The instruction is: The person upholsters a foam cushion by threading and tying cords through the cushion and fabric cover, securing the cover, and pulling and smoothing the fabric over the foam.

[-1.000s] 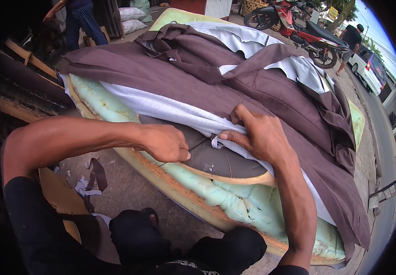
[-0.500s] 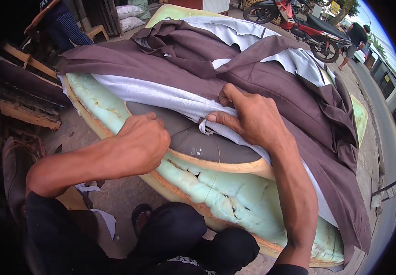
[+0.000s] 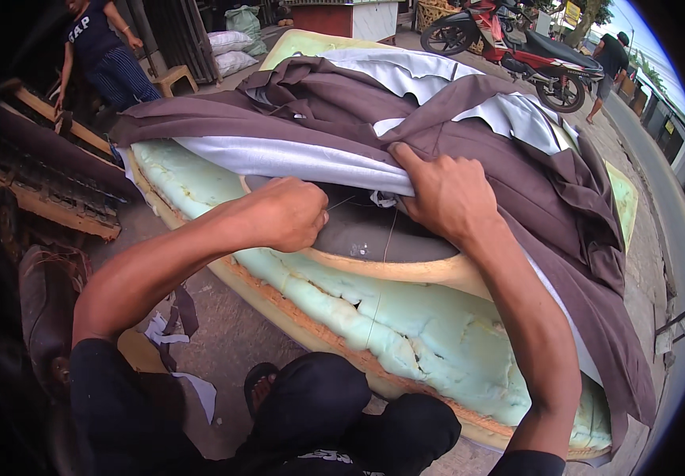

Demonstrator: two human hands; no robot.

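A large brown fabric cover [image 3: 509, 186] with a white backing [image 3: 279, 155] lies over pale green foam [image 3: 406, 321]. My right hand [image 3: 455, 198] grips the folded edge of this cover and holds it up. Under the raised edge shows a dark grey padded panel [image 3: 394, 230] with a tan rim, and a small tuft of white material [image 3: 382, 198] is there. My left hand [image 3: 287, 214] is closed just above the panel, left of the tuft. A thin strand runs from its fingertips towards the tuft; whether it is thread or a needle is unclear.
A wooden frame [image 3: 49, 206] stands at the left, with a person [image 3: 100, 47] behind it beside a stool [image 3: 174, 78]. Fabric scraps [image 3: 196, 393] lie by my foot. A red motorcycle [image 3: 549, 55] is parked at the far right; another person [image 3: 612, 59] is beyond it by the road.
My right hand has changed its hold and lifted the cover's edge. My left hand has moved right over the grey panel. The person at the far left shows more fully.
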